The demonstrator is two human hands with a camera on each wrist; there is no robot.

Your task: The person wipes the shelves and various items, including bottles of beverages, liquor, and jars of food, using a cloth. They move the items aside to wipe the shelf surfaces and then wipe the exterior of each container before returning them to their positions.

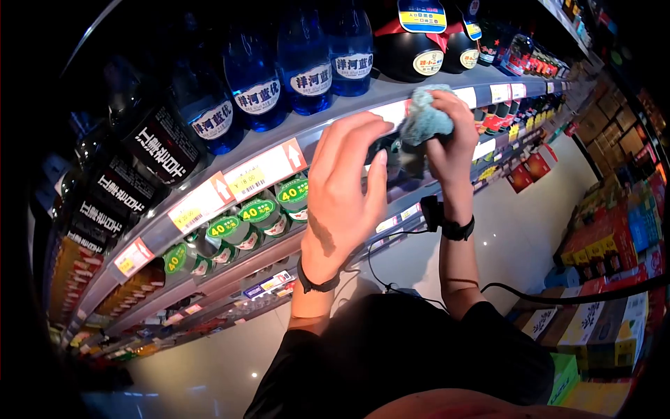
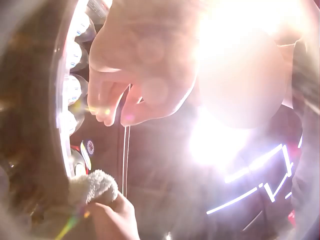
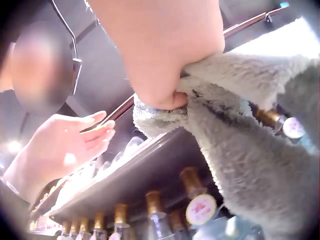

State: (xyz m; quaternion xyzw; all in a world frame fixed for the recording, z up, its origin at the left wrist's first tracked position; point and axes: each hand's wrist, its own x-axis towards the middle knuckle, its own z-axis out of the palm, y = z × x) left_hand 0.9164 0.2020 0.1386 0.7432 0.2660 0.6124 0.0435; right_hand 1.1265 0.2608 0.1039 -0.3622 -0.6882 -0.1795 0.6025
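My right hand [image 1: 457, 129] grips a bunched, fluffy grey-green cloth [image 1: 424, 115] against the front edge of the shelf, over its price strip. In the right wrist view the cloth [image 3: 250, 150] hangs in thick folds from the curled fingers. My left hand [image 1: 345, 174] is held in front of the same shelf edge, to the left of the cloth. Its fingers are loosely bent, with the thumb apart from them and nothing held; the right wrist view shows this hand [image 3: 65, 142] from the other side.
Blue bottles [image 1: 255, 87] and round black jars [image 1: 412, 52] stand on the shelf just behind the edge. Green-labelled lids [image 1: 258, 213] line the shelf below. Price tags [image 1: 255, 174] run along the rim. Stacked cartons [image 1: 593, 321] stand at right; a black cable [image 1: 579, 297] crosses there.
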